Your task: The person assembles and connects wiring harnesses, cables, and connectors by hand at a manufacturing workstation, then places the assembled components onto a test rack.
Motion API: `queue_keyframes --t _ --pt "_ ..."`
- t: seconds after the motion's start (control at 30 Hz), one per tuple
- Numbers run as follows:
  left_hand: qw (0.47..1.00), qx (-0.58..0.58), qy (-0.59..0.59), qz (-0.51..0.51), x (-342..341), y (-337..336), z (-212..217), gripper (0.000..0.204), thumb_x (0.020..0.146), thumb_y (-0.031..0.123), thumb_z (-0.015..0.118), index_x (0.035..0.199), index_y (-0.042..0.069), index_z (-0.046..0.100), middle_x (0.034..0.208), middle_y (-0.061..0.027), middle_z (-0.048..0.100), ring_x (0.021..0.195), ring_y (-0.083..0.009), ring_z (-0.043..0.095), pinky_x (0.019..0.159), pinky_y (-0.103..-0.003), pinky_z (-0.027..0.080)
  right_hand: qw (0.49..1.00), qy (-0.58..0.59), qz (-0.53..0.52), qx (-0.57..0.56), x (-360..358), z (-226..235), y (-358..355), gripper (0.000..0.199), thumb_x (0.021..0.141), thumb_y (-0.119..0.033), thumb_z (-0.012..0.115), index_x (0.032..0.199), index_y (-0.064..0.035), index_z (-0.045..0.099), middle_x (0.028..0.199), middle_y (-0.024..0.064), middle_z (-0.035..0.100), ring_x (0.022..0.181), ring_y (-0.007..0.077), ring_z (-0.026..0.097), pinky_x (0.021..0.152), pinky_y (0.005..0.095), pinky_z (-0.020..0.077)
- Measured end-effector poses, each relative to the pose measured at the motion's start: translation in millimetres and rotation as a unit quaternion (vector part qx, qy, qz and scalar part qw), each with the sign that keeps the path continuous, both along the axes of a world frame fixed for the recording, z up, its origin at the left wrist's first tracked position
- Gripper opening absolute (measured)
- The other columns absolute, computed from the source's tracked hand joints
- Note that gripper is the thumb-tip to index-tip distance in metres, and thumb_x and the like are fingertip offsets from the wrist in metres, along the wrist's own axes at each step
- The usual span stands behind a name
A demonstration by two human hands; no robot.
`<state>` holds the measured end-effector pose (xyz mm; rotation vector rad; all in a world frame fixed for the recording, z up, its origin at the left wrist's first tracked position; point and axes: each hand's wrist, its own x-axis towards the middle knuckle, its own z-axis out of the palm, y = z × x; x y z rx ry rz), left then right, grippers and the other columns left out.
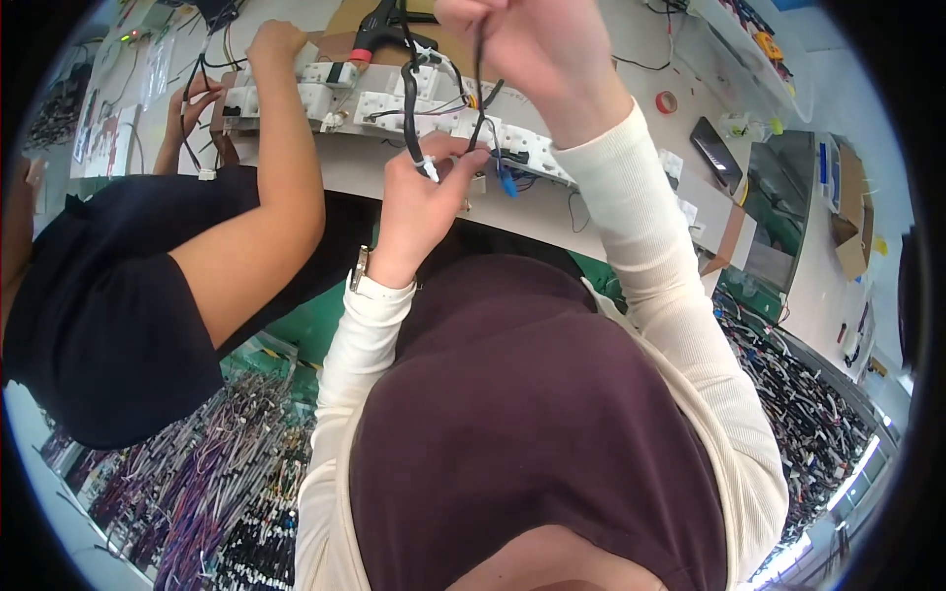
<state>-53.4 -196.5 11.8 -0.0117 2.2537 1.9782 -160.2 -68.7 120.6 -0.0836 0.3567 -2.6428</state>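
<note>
My left hand (pixel 426 197) is closed, thumb and finger pinching the lower end of a thin black cable (pixel 480 74). My right hand (pixel 540 54) is raised at the top edge, its fingers closed round the upper part of that same cable. A thicker black wrapped cable (pixel 410 103) runs down over the back of my left hand and ends in a white connector (pixel 429 169). Behind both hands lies a row of white fixture blocks (pixel 448 120) with wires laid through them. A blue connector (pixel 507 184) hangs off the table edge.
At the left a co-worker's arm (pixel 291 148) reaches over the table, close to mine. A black-and-red tool (pixel 379 37) lies behind the blocks. Farther right are a red tape roll (pixel 667 101), a phone (pixel 716 153) and a cardboard box (pixel 852 212). Bundled cables (pixel 187 473) lie low on both sides.
</note>
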Motion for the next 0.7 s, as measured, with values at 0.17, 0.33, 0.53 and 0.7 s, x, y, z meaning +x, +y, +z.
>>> queue_keyframes --t 0.17,0.33,0.53,0.7 --pt "0.995 0.051 -0.005 0.088 -2 -13 -4 0.015 0.092 0.01 0.069 0.097 -0.003 0.073 0.083 -0.0017 0.063 0.062 -0.0037 0.053 0.049 -0.022 0.05 0.61 0.383 -0.039 0.692 53 -69 49 0.039 0.08 -0.021 0.081 0.111 -0.0045 0.067 0.105 0.006 0.064 0.093 0.0171 0.062 0.083 0.0321 0.0512" --pt "0.999 0.031 -0.021 0.026 0 -26 -17 0.019 0.089 0.006 0.07 0.107 0.001 0.075 0.088 -0.0017 0.061 0.066 -0.0051 0.054 0.054 -0.021 0.048 0.696 0.32 0.006 0.643 68 -135 40 0.029 0.083 -0.016 0.076 0.107 -0.0025 0.066 0.099 0.0042 0.065 0.083 0.0149 0.062 0.077 0.0278 0.0518" --pt "0.999 0.008 -0.012 0.039 17 -47 -45 0.019 0.086 0.003 0.071 0.104 0.004 0.076 0.092 -0.0022 0.06 0.07 -0.0063 0.054 0.059 -0.021 0.045 0.802 0.218 0.221 0.51 70 -142 14 0.027 0.084 -0.002 0.07 0.111 -0.003 0.066 0.094 0.0068 0.068 0.087 0.0143 0.067 0.083 0.0289 0.053" --pt "0.993 -0.023 0.082 0.079 11 -53 -53 0.016 0.083 -0.002 0.072 0.099 0.001 0.074 0.094 -0.0031 0.057 0.073 -0.0091 0.056 0.066 -0.022 0.048 0.647 0.515 -0.049 0.56 45 -174 -1 0.036 0.083 -0.006 0.073 0.118 -0.0009 0.066 0.111 0.0144 0.068 0.096 0.0276 0.068 0.081 0.0324 0.0545"
